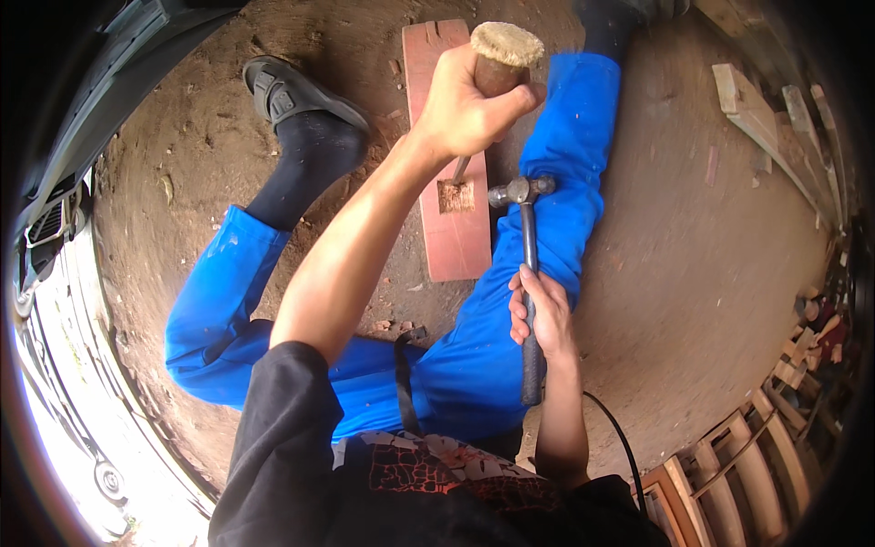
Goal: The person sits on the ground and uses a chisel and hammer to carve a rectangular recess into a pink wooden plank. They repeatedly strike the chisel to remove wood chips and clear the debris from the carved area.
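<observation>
My left hand (463, 108) is wrapped round the thick wooden handle of a chisel (508, 47), whose struck end is frayed and pale. The chisel's thin metal shaft slants down to a rectangular recess (457, 197) cut in a reddish wooden plank (458, 248); its very tip is hard to make out. In my right hand (548, 314) is a ball-peen hammer (529, 232), gripped along its dark handle. The hammer head lies just right of the plank, over my blue-trousered leg, apart from the chisel.
My legs (570, 118) stretch out on both sides of the plank, over a brown dirt floor (674, 273) strewn with chips. Wooden pieces (752, 109) lean at the upper right. Curved wooden parts (738, 465) are stacked at the lower right, near a black cable (624, 438).
</observation>
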A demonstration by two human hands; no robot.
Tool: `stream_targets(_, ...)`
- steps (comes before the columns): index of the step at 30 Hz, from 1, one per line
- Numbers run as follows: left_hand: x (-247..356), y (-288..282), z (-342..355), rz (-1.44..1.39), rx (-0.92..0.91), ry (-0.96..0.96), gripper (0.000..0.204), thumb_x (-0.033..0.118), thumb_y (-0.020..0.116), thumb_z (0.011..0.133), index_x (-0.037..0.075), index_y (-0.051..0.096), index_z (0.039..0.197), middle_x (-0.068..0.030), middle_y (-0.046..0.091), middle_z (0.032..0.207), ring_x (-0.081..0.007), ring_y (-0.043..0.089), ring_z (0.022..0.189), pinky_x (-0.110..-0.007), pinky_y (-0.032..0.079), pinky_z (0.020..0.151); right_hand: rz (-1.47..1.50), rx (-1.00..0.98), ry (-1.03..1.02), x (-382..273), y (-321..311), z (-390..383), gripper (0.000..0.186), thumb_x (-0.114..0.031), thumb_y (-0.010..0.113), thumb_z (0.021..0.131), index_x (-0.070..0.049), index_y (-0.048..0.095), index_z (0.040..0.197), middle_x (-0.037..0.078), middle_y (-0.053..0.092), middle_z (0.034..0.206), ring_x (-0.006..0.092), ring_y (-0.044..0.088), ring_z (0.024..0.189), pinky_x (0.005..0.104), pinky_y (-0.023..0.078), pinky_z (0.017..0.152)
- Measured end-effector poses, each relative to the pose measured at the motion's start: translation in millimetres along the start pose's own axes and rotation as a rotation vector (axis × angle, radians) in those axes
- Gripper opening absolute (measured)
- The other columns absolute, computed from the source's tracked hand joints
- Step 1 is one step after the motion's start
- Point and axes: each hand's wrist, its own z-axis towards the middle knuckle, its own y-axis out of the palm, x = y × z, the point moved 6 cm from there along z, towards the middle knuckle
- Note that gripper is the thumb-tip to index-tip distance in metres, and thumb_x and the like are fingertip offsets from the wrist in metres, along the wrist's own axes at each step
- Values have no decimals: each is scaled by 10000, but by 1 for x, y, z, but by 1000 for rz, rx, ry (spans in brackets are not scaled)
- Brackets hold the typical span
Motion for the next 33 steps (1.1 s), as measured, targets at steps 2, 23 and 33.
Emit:
stream_targets(2, 0, 2, 6, -48, 32, 66, 139, 59, 700, 799, 12, 579, 750, 42, 524, 587, -28, 470, 583, -248, 407, 518, 4, -9, -10, 3, 1, -2, 386, -394, 520, 1041, -22, 542, 939, 8, 460, 609, 92, 448, 396, 268, 411, 370)
stream_targets(23, 11, 57, -21, 205, -93, 296, 321, 184, 699, 710, 87, 703, 1016, -176, 722, 921, -366, 699, 849, -414, 566, 761, -103, 307, -390, -51, -30, -76, 557, -565, 346, 1049, -43, 517, 955, 0, 414, 549, 103, 373, 339, 275, 350, 302)
stream_targets(33, 8, 52, -10, 186, -76, 254, 345, 266, 692, 732, 112, 700, 1041, -178, 702, 845, -387, 676, 854, -463, 549, 762, 8, 370, -1421, -222, 18, -187, 471, -562, 335, 1051, -134, 437, 882, -1, 397, 583, 68, 354, 363, 227, 390, 315)
